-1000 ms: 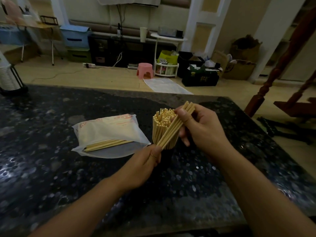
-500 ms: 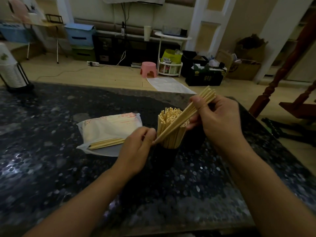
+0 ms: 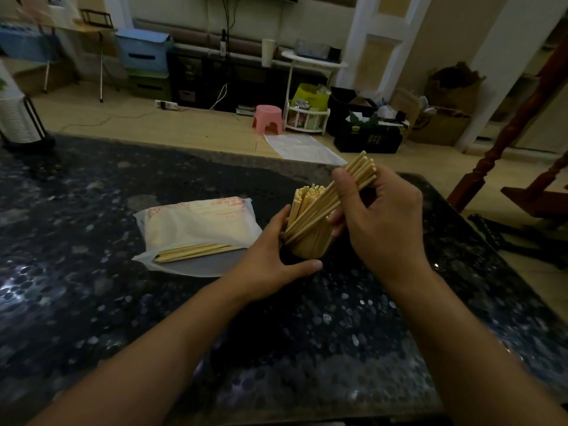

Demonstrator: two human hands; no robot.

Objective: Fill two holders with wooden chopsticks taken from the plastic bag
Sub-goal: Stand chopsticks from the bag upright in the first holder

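Observation:
A dark holder (image 3: 289,258) stands on the black speckled table (image 3: 138,318), packed with upright wooden chopsticks (image 3: 307,196). My left hand (image 3: 270,259) grips the holder low down, thumb across its near side. Over it my right hand (image 3: 384,222) holds a slanted bundle of chopsticks (image 3: 358,173); their lower ends rest by the holder's left rim, beside my left fingers. To the left lies the plastic bag (image 3: 196,222), flat, with a few chopsticks (image 3: 196,252) inside near its front edge. Only one holder shows.
A black rack with a white stack (image 3: 15,118) stands at the table's far left corner. The table's far edge runs just behind the holder. Beyond it are a wooden floor, a pink stool (image 3: 267,118) and a red wooden post (image 3: 504,133) at the right.
My left hand has let go of the bundle's lower ends and dropped to grip the holder. My right hand has lifted the bundle a little higher and steeper over the holder.

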